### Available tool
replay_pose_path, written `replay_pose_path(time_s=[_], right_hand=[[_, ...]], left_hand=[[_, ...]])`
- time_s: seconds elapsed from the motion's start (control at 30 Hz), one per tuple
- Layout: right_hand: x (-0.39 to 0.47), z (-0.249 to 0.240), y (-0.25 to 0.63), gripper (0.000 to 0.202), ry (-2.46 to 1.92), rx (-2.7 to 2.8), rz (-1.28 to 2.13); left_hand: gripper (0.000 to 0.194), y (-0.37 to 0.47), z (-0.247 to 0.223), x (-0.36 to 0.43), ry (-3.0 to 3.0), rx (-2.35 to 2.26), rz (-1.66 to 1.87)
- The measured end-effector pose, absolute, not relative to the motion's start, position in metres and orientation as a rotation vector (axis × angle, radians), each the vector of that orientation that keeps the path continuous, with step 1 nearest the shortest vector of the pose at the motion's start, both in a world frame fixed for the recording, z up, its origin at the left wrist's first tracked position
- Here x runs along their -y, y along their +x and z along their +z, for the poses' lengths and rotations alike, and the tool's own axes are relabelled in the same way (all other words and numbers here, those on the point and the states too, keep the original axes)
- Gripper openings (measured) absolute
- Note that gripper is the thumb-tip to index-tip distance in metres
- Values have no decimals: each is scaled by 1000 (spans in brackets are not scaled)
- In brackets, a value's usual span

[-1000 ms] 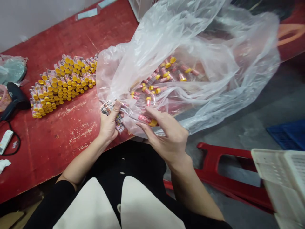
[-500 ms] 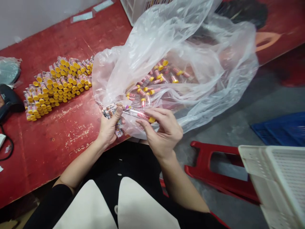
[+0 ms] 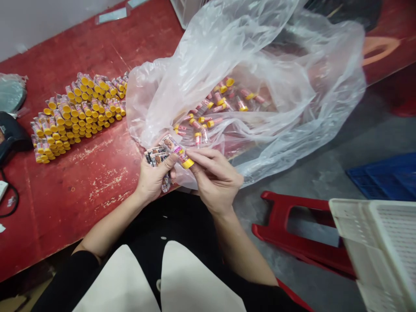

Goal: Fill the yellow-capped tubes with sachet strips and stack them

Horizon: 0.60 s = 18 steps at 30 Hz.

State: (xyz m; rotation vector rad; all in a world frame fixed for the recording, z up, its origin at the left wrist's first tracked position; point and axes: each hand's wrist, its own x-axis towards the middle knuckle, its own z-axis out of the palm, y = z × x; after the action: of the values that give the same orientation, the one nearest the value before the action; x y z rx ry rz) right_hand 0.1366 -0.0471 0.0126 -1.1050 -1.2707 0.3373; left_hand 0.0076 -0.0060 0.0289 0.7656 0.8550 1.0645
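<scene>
My left hand (image 3: 151, 177) is closed round a small stack of printed plastic sleeves (image 3: 155, 155), thumb on top. Between both hands is a clear tube (image 3: 177, 149) with a yellow cap, a printed sleeve round it. My right hand (image 3: 216, 177) pinches this tube near its capped end, while the left thumb touches its side. Just beyond, several yellow-capped tubes with pink contents (image 3: 208, 108) lie loose in a large clear plastic bag (image 3: 195, 47). To the left, many sleeved tubes (image 3: 81, 112) are stacked in rows, caps facing me.
The red table (image 3: 97, 173) carries a black device (image 3: 13, 134) and a round plastic-wrapped item (image 3: 11, 95) at far left. A white crate (image 3: 185, 11) stands at the back. Right of me are a red stool (image 3: 276, 225), a pale crate (image 3: 354, 242) and a blue crate (image 3: 386, 173).
The tube in my right hand has moved left, deeper into a printed sleeve at my left hand. Its print now covers the tube nearly to the cap.
</scene>
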Motion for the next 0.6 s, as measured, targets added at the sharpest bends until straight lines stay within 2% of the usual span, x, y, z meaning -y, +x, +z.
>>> replay_pose_path(time_s=[0.33,0.6], right_hand=[[36,13,127,35,-1111,1156,301],[20,6,116,25,-1137,1152,283]], left_hand=[[39,0,22,2,751,-825,1086],[57,-7,23,-8,712,-832,1113]])
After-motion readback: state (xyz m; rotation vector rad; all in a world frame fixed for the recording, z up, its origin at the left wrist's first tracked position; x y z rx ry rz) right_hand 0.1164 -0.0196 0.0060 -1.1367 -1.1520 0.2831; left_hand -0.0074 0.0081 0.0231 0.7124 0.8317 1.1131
